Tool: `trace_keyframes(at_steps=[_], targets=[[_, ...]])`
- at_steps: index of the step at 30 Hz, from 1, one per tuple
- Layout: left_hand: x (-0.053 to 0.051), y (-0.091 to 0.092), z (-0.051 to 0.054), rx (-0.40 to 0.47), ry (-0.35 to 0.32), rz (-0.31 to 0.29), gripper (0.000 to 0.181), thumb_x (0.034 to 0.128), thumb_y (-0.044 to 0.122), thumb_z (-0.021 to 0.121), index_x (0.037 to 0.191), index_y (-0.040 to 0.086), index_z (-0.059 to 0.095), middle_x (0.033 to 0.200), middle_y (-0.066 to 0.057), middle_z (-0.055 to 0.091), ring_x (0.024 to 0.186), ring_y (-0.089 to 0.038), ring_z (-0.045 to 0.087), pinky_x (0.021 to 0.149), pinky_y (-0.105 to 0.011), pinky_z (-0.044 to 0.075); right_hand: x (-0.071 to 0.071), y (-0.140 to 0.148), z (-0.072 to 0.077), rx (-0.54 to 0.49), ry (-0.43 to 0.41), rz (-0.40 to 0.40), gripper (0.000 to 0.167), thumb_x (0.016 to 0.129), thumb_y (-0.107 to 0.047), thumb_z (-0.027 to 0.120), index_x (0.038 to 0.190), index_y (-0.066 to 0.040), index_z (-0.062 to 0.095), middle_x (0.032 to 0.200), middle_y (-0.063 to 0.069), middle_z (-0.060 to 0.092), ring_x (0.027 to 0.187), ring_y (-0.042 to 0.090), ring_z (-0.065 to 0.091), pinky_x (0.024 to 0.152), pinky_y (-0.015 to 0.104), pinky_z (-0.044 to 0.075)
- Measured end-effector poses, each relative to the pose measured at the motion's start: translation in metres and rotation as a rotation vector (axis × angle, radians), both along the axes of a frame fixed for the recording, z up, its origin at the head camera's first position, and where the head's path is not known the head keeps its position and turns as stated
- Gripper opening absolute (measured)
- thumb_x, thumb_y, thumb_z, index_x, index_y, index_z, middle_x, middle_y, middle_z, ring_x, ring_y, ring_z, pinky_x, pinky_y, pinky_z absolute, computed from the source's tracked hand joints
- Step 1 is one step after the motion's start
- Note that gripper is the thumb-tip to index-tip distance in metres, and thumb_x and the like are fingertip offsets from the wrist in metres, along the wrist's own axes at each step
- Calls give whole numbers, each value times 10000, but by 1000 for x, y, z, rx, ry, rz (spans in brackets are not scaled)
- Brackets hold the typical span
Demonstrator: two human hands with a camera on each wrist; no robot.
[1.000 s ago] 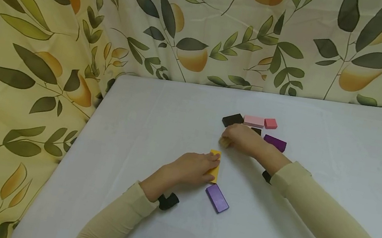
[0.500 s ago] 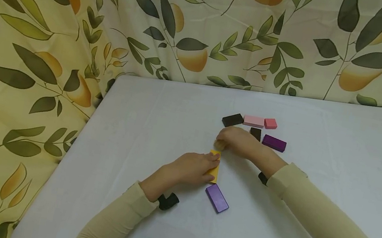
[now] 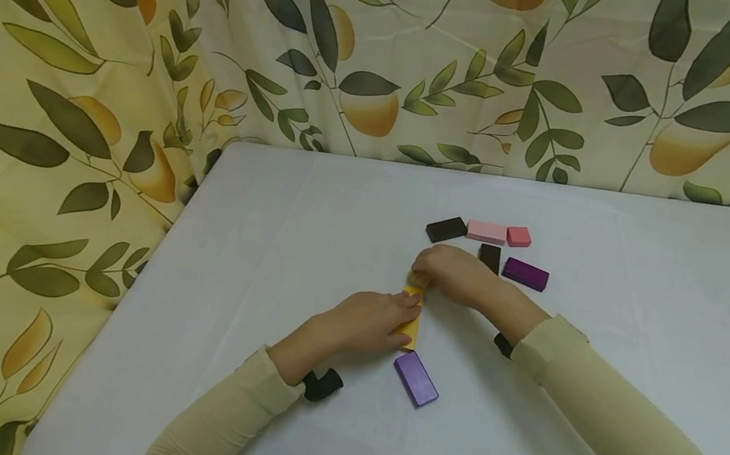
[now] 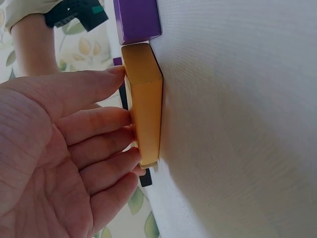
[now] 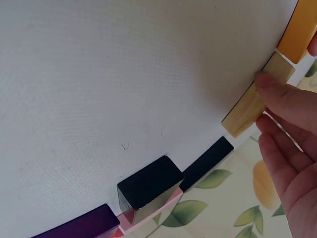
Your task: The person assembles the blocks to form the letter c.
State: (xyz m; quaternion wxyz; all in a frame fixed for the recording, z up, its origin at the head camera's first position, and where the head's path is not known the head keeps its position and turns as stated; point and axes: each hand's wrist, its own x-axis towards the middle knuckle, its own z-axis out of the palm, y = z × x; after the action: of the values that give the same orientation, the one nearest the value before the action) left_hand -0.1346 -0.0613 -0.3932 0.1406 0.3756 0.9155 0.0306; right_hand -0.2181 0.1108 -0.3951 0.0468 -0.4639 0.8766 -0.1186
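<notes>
My left hand [image 3: 367,320] rests nearly straight fingers on a yellow block [image 3: 411,333], which lies flat on the table. In the left wrist view the thumb and fingertips touch that yellow block [image 4: 147,106] along its upper side. My right hand [image 3: 459,273] pinches a plain wooden block [image 3: 417,279] at the far end of the yellow one. The right wrist view shows this wooden block [image 5: 252,101] between thumb and fingers, its end at the yellow block's end. A light purple block [image 3: 415,378] lies at an angle by the yellow block's near end.
Beyond my right hand lie a black block [image 3: 446,230], a pale pink block [image 3: 486,232] and a small coral block [image 3: 519,237] in a row. Nearer are a dark block [image 3: 489,259] and a deep purple block [image 3: 525,274]. White cloth covers the table [image 3: 294,216]; a patterned curtain [image 3: 437,54] hangs behind.
My right hand has moved slightly left and nearer, bringing the wooden block to the yellow block's far end. The left hand has stayed in place on the yellow block.
</notes>
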Motion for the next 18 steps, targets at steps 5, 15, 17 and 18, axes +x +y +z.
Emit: trace_keyframes(at_steps=[5, 15, 17, 18], targets=[[0, 0, 0, 0, 2, -5, 480, 943, 321, 513, 1361, 92, 459, 1423, -30, 370, 1272, -148, 368, 970, -272, 366, 1, 0, -1, -6, 6, 8, 212, 727, 56, 733, 917, -35, 709, 915, 68, 675, 873, 224, 617, 820, 353, 490], [0, 0, -1, -1, 5, 7, 488, 942, 326, 515, 1366, 93, 452, 1415, -30, 382, 1277, -140, 363, 976, -273, 359, 1, 0, -2, -7, -4, 6, 238, 725, 58, 734, 938, -46, 714, 918, 59, 678, 888, 223, 621, 833, 352, 484], [0, 0, -2, -2, 12, 9, 489, 941, 328, 515, 1366, 95, 453, 1417, -26, 381, 1274, -140, 368, 966, -274, 370, 2, 0, -2, -15, 3, 7, 246, 719, 67, 734, 940, -38, 711, 928, 72, 678, 899, 235, 622, 834, 362, 484], [0, 0, -2, -1, 15, 10, 488, 939, 327, 518, 1364, 95, 456, 1416, -26, 382, 1272, -140, 370, 962, -273, 374, 2, 0, -2, -22, 3, 5, 250, 717, 71, 733, 943, -35, 710, 937, 79, 679, 909, 242, 622, 837, 366, 481]])
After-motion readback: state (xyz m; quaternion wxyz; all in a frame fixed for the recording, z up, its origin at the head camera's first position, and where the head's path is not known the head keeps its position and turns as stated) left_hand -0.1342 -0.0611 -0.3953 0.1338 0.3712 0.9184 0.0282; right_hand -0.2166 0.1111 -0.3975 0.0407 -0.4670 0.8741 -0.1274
